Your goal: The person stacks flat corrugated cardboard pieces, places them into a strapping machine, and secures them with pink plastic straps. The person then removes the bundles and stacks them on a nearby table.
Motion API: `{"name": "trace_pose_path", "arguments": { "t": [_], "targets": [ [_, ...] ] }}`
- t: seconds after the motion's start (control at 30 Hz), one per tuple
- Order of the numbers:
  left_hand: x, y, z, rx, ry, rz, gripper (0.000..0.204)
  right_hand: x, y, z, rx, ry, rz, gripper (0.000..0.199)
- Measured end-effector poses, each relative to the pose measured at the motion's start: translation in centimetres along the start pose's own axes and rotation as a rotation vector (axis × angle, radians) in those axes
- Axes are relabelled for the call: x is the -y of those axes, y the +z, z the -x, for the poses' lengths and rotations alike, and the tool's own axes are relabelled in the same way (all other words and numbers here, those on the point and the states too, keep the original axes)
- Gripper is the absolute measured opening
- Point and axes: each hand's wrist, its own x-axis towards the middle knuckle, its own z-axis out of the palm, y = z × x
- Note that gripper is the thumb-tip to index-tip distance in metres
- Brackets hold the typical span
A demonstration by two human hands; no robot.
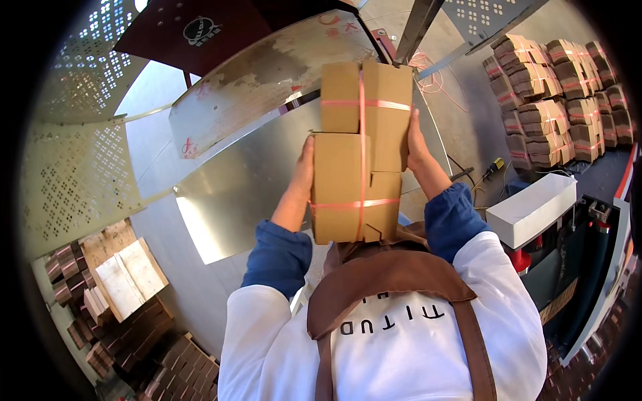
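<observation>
Between my two hands is a bundle of flat brown cardboard boxes, tied lengthwise and crosswise with pink strapping. It is held up close in front of my chest. My left hand presses on its left side, with the thumb up along the edge and the other fingers hidden. On the opposite side, my right hand grips the right edge higher up, its fingers mostly out of sight behind the cardboard. Beyond the bundle lies a bare metal worktable.
A dark red machine cover and a stained metal plate stand ahead. Strapped cardboard bundles are stacked at far right. Nearer on the right is a machine with a white box-shaped part. More cardboard stacks lie at lower left.
</observation>
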Motion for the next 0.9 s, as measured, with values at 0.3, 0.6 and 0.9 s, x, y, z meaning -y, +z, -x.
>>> {"name": "trace_pose_path", "arguments": {
  "t": [0.3, 0.6, 0.9],
  "targets": [
    [-2.1, -2.4, -1.3, 0.067, 0.061, 0.116, 0.068, -0.6, -2.5, -0.9, -0.145, 0.029, 0.109, 0.093],
    [-1.0, -3.4, -0.9, -0.006, 0.173, -0.308, 0.076, -4.3, 0.3, -2.8, 0.051, 0.125, 0.029, 0.101],
    [1.9, -7.8, -6.0, 0.073, -0.149, 0.152, 0.081, -6.9, -7.4, -6.1, -0.190, 0.103, 0.090, 0.099]
  ]
}}
